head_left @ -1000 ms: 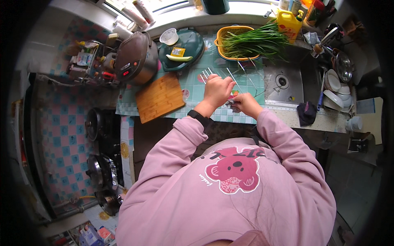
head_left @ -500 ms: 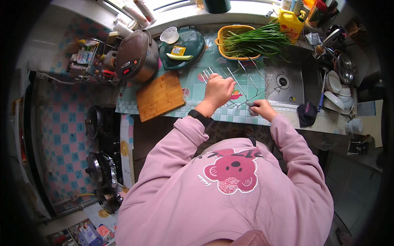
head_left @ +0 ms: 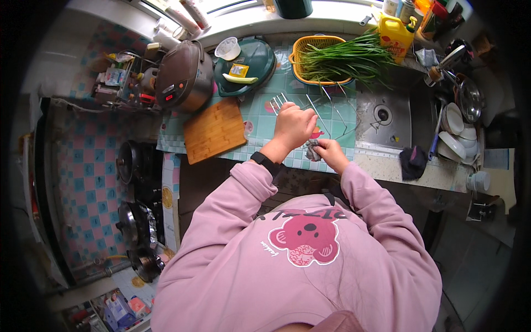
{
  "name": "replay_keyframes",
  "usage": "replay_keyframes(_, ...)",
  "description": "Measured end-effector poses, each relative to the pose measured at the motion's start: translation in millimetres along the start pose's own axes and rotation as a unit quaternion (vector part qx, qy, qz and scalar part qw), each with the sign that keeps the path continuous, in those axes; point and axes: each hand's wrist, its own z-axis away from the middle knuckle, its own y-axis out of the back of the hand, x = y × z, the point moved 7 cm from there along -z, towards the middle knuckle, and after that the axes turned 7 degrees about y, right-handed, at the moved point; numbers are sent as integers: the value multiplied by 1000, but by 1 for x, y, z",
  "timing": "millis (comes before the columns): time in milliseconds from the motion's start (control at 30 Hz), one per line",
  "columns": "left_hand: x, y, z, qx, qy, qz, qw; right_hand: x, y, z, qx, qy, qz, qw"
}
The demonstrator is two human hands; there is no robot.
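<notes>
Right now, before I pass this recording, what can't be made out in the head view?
All in the head view:
Finger side of the left hand and its grip on the wire rack: hidden by the back of that hand.
Part of the grey cloth: covered by the right hand.
Floor of the yellow basket: under the green stalks.
Rest of the dark green container: cut off by the upper edge.
Red display: too small to read.

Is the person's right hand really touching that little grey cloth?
Touching: the head view shows the right hand with its fingertips pressed onto the grey cloth.
</notes>
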Motion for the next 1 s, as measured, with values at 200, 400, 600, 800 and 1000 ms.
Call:
replay_keyframes(200, 2, -2, -4, -9, 5, -5, 1000, 7, 9, -12, -40, -4, 304, 952)
replay_keyframes(400, 2, -1, -6, -8, 22, -5, 1000, -2, 2, -7, -75, -23, 30, 996)
replay_keyframes(600, 2, -1, -4, -10, 31, -2, 999, 19, 11, -17, -66, 8, 267, 961)
replay_keyframes(800, 1, -2, -3, -18, 32, -15, 999, -30, 39, -1, -133, 11, 233, 963)
replay_keyframes(1000, 2, 0, -5, -24, 21, -4, 999, -121, 134, 27, 68, 43, 162, 984)
